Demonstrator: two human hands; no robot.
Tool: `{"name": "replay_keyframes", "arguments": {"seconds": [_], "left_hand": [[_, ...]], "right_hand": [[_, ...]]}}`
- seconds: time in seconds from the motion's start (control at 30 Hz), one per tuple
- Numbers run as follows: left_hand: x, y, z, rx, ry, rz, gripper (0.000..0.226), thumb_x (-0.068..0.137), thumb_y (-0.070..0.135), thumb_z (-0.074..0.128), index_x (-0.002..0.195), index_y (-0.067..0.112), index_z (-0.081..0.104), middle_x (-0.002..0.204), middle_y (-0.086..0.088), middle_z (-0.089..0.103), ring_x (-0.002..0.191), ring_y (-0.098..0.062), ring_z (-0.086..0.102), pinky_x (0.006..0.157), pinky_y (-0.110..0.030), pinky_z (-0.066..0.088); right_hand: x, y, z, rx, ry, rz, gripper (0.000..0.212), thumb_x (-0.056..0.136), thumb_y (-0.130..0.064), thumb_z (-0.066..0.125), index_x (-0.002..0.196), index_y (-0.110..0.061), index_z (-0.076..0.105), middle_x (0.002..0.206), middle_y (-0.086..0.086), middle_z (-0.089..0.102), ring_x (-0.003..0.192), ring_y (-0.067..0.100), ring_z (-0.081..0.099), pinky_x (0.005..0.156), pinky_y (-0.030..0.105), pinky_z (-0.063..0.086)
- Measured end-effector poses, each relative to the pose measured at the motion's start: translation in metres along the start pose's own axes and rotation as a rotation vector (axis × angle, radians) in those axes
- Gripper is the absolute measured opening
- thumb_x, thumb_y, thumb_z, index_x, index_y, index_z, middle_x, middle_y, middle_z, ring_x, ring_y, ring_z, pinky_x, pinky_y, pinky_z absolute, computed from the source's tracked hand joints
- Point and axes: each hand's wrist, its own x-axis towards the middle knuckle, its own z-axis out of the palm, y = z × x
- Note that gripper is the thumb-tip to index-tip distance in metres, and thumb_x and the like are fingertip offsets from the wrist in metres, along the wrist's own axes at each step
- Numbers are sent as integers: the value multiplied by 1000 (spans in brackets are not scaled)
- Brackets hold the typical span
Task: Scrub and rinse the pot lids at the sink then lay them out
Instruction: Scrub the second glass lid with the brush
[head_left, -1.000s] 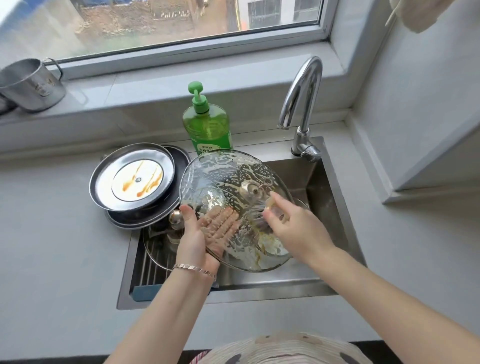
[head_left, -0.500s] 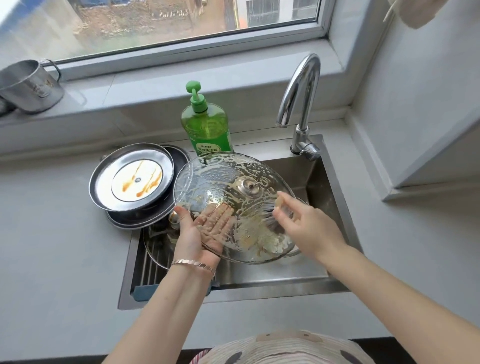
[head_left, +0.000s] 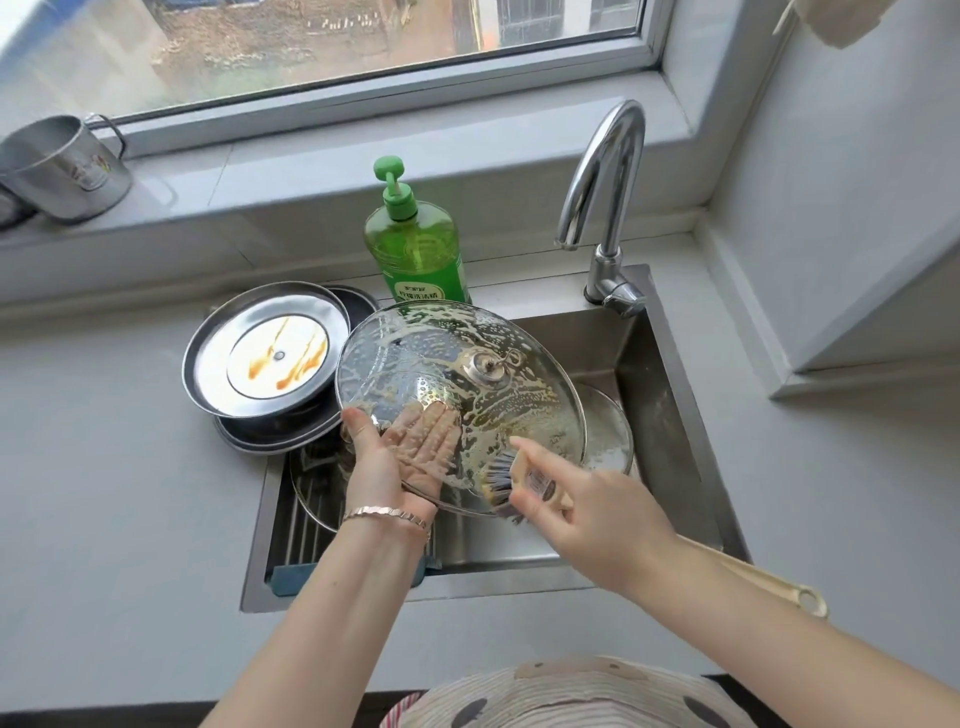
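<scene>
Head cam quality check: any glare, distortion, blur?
Head view: soft window daylight; wide-angle bends sill and counter edges; glare whitens the round steel lid beside the sink; suds on the clear glass lid veil the fingers of the left hand behind it.

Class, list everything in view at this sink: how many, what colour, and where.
counter: one, grey, across the view
sink: one, steel, set in the counter
tap: one, chrome, sink's back right corner
soap bottle: one, green, behind the sink
mug: one, steel, window ledge, far left
steel lids: at least two stacked, silver, counter left of sink
rack: one, metal, sink's left side
glass lid: one, clear and foamy, tilted over the sink
second lid: one, colour unclear, in the sink beyond the glass lid
brush: one, cream handle, dark bristles, at the glass lid's near rim
bracelet: one, pale metal, left wrist
left hand: one, holds the glass lid, thumb on top
right hand: one, grips the brush
</scene>
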Motion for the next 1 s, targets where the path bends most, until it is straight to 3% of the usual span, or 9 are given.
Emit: {"name": "replay_keyframes", "arguments": {"seconds": [0.1,0.17,0.3,0.37,0.5,0.67,0.83,0.93,1.0], "left_hand": [[0,-5,-2,-20,-17,-21,77,91,60,25,133,-4,40,135,-22,48,124,-31,48,100,-40,39],[0,-8,-3,3,-29,-22,76,89,63,26,127,0,46,130,-20,53,121,-31,51,100,-44,41],[-7,-14,-1,69,9,-80,64,86,66,34,95,7,60,102,-14,67,92,-28,64,68,-41,51],[-9,-17,-4,103,-19,-126,64,88,66,30,92,10,60,100,-11,66,91,-27,62,65,-38,48],[2,-13,-19,63,6,-145,72,87,67,28,109,6,59,109,-18,65,96,-31,62,68,-45,48],[6,-15,-19,35,52,-125,67,88,67,23,97,10,58,103,-15,64,101,-31,59,88,-53,43],[11,-8,-22,40,43,-85,73,86,68,26,111,7,57,115,-16,63,105,-32,60,92,-51,44],[14,-1,-30,32,2,-49,78,84,69,29,121,5,54,122,-18,61,111,-30,59,105,-49,37],[13,3,-31,26,-24,-47,78,84,69,30,120,4,54,123,-19,60,113,-31,57,108,-51,33]], "right_hand": [[9,8,-10,10,56,120,49,94,-54,35,141,-48,25,52,-5,49,57,9,48,59,28,41],[8,-5,-7,-50,45,30,51,93,-57,31,143,-47,21,59,-6,55,61,14,54,54,25,37],[19,-47,1,-177,64,-177,55,94,-55,33,145,-44,18,72,-1,63,76,22,59,54,32,32],[28,-56,-2,-202,83,-211,54,95,-52,36,146,-42,20,83,5,67,81,23,61,56,30,30],[11,-30,-2,-236,-11,-270,55,94,-56,34,146,-44,18,57,-8,46,52,10,42,47,24,29],[2,8,-6,-144,-40,-48,52,94,-55,33,144,-47,20,56,-7,51,64,15,55,60,30,44],[3,2,-8,-95,-10,-146,50,93,-56,36,141,-46,28,43,-8,42,46,6,41,53,26,38],[27,50,-34,123,123,222,34,95,-47,41,128,-40,47,82,-14,67,79,13,59,70,31,46],[27,53,-38,179,144,243,32,95,-45,43,125,-37,50,98,-3,68,92,19,60,77,34,46]]}}
